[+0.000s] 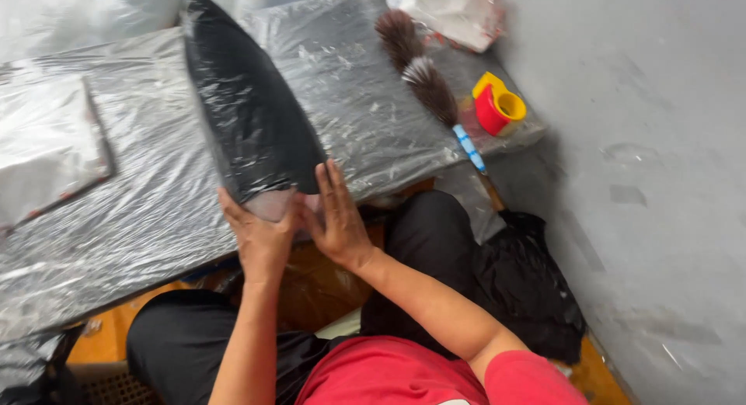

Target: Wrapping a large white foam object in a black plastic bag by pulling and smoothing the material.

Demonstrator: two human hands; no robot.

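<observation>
This looks like a small packing workshop: a low bench (140, 219) covered in clear plastic sheeting, a feather duster (423, 75) and a red-and-yellow tape dispenser (497, 106) lying on it, plastic-wrapped goods (47, 141) stacked nearby, bare grey concrete floor (653, 180) alongside.

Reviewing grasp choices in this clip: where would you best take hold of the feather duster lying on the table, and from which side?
Grip the feather duster by its blue-and-white handle, coming from the table's near right edge. The handle is slim and rigid and points toward that edge, while the feather head is soft. It lies clear of both hands, beside the red and yellow tape dispenser.
</observation>
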